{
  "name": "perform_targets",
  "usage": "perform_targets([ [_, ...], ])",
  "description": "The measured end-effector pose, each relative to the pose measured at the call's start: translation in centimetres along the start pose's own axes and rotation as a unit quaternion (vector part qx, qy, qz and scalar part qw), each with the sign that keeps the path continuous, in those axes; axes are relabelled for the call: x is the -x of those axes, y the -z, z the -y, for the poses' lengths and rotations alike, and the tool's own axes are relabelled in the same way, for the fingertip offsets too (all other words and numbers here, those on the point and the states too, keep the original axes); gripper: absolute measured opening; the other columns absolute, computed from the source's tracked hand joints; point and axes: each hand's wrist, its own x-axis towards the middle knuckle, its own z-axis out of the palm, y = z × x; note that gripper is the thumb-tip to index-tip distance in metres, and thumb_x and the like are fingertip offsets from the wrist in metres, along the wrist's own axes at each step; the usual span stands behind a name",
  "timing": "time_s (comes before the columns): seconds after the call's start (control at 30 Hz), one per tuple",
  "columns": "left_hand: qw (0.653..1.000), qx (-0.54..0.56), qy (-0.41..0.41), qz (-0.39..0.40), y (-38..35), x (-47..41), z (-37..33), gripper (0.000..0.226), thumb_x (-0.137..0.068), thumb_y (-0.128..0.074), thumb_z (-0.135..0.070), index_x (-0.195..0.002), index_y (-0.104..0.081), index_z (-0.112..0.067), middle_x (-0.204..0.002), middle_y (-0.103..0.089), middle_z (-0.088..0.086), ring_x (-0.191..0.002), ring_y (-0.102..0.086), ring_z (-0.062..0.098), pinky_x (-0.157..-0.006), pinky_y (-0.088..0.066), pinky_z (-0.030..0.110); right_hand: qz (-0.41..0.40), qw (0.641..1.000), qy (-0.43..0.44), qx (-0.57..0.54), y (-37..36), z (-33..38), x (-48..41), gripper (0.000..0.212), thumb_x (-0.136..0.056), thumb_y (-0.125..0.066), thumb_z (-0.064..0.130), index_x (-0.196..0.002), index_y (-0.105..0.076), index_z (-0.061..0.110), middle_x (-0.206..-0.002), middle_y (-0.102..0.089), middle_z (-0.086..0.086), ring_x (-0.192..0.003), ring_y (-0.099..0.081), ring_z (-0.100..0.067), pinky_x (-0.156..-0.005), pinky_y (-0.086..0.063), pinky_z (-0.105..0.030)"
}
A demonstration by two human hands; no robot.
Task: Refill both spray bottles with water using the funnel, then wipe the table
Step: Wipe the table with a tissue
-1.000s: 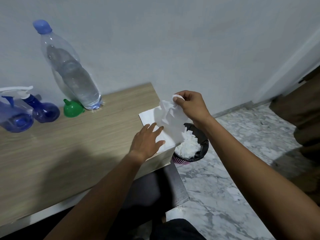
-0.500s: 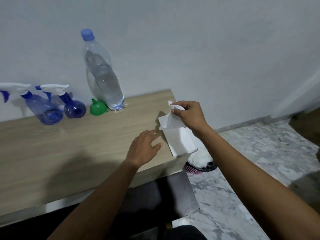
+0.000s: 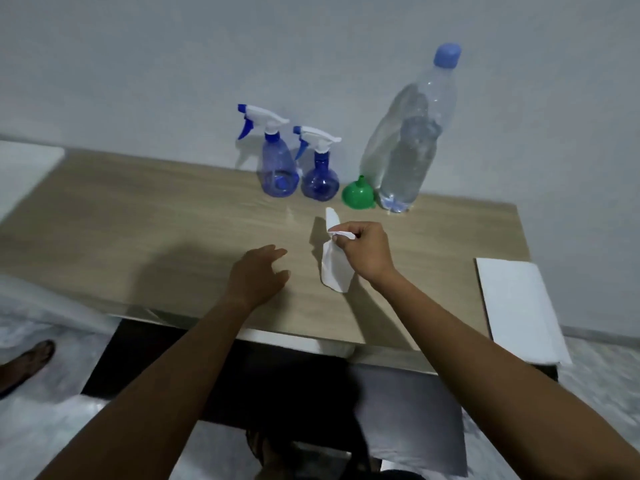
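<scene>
Tissue (image 3: 334,261) pinched in right hand (image 3: 365,252), hanging above table (image 3: 138,220) | left hand (image 3: 258,275) hovers, fingers loose, holding nothing | spray bottles (image 3: 278,168) at wall.

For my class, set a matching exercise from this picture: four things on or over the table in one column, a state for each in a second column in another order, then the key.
Column one
1. funnel
2. water bottle
3. tissue
4. left hand

Column two
A. pinched in the right hand
B. open, holding nothing
C. green, mouth down on the table, spout up
D. upright, capped in blue

Pairs: 1-C, 2-D, 3-A, 4-B
</scene>
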Motion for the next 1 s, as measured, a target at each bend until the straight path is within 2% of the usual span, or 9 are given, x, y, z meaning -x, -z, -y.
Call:
perform_targets([
  [0.2, 0.998, -0.009, 0.038, 0.039, 4.2, -2.6, 8.5, 0.068, -0.090, -0.069, -0.041, -0.151, -0.041, -0.032, -0.163, -0.031, -0.005, -0.150, -0.029, 0.019, -0.119, -0.027, 0.035, 0.025, 0.999, 0.041, 0.003, -9.4, 3.1, -2.2, 0.025, -0.088, -0.066, -0.002, -0.095, -0.083, 0.015, -0.107, -0.078, 0.002, -0.106, -0.071, -0.016, -0.099, -0.051, -0.027],
  [0.33, 0.995, -0.037, 0.016, 0.090, 4.9, -3.4, 12.1, 0.081, -0.087, -0.071, -0.050, -0.156, -0.033, -0.030, -0.167, -0.019, -0.008, -0.154, -0.016, 0.022, -0.121, -0.020, 0.033, 0.016, 0.995, 0.087, 0.042, -15.0, 4.4, -4.2, 0.024, -0.088, -0.069, -0.004, -0.097, -0.082, 0.013, -0.113, -0.077, -0.002, -0.109, -0.069, -0.016, -0.101, -0.048, -0.022],
  [0.47, 0.996, -0.012, -0.020, 0.087, 4.6, -4.3, 14.5, 0.086, -0.082, -0.074, -0.055, -0.155, -0.036, -0.030, -0.167, -0.020, -0.007, -0.156, -0.010, 0.024, -0.121, -0.021, 0.037, 0.040, 0.985, 0.114, 0.123, -19.9, 4.3, -6.2, 0.020, -0.092, -0.069, 0.002, -0.106, -0.080, 0.009, -0.124, -0.073, -0.008, -0.119, -0.065, -0.020, -0.096, -0.036, -0.002],
  [0.53, 0.996, -0.034, -0.032, 0.077, 4.4, -4.6, 15.1, 0.087, -0.081, -0.071, -0.062, -0.155, -0.034, -0.033, -0.167, -0.021, -0.009, -0.156, -0.012, 0.023, -0.121, -0.025, 0.039, 0.097, 0.959, 0.140, 0.225, -21.4, 2.9, -6.9, 0.029, -0.100, -0.059, 0.019, -0.122, -0.073, 0.007, -0.139, -0.064, -0.013, -0.134, -0.055, -0.030, -0.110, -0.033, -0.017],
  [0.6, 0.996, -0.052, -0.038, 0.065, 4.1, -4.7, 15.6, 0.088, -0.080, -0.068, -0.068, -0.154, -0.034, -0.035, -0.166, -0.022, -0.011, -0.155, -0.015, 0.022, -0.119, -0.030, 0.042, 0.170, 0.891, 0.162, 0.389, -21.9, 1.1, -7.1, 0.047, -0.107, -0.042, 0.032, -0.148, -0.050, 0.011, -0.161, -0.040, -0.012, -0.151, -0.029, -0.038, -0.122, -0.019, -0.049],
  [0.63, 0.996, -0.057, -0.044, 0.060, 4.0, -4.8, 15.8, 0.088, -0.079, -0.067, -0.069, -0.154, -0.035, -0.035, -0.166, -0.024, -0.010, -0.155, -0.017, 0.023, -0.118, -0.031, 0.042, 0.194, 0.855, 0.164, 0.451, -21.9, 0.5, -7.1, 0.054, -0.108, -0.038, 0.034, -0.158, -0.033, 0.013, -0.169, -0.024, -0.009, -0.156, -0.016, -0.037, -0.123, -0.010, -0.056],
  [0.73, 0.995, -0.067, -0.058, 0.053, 3.8, -4.8, 16.1, 0.090, -0.079, -0.065, -0.071, -0.155, -0.034, -0.032, -0.166, -0.025, -0.009, -0.155, -0.018, 0.024, -0.116, -0.033, 0.043, 0.221, 0.806, 0.196, 0.513, -21.6, 0.1, -7.3, 0.067, -0.108, -0.038, 0.034, -0.164, -0.007, 0.016, -0.173, -0.002, -0.005, -0.159, -0.002, -0.031, -0.124, 0.000, -0.059],
  [0.87, 0.993, -0.083, -0.064, 0.052, 3.9, -4.8, 16.1, 0.091, -0.081, -0.062, -0.071, -0.155, -0.033, -0.029, -0.166, -0.024, -0.008, -0.155, -0.017, 0.025, -0.116, -0.033, 0.044, 0.249, 0.783, 0.211, 0.529, -21.6, 0.4, -8.7, 0.066, -0.108, -0.036, 0.035, -0.164, -0.004, 0.018, -0.173, -0.002, -0.004, -0.159, -0.003, -0.030, -0.125, -0.004, -0.060],
  [1.0, 0.991, -0.095, -0.065, 0.064, 4.0, -4.8, 16.0, 0.090, -0.082, -0.061, -0.070, -0.155, -0.032, -0.028, -0.167, -0.023, -0.008, -0.155, -0.016, 0.026, -0.115, -0.032, 0.044, 0.271, 0.783, 0.210, 0.519, -21.1, 0.2, -8.5, 0.064, -0.110, -0.025, 0.046, -0.164, -0.005, 0.019, -0.173, -0.001, -0.001, -0.160, 0.001, -0.025, -0.127, -0.001, -0.055],
])
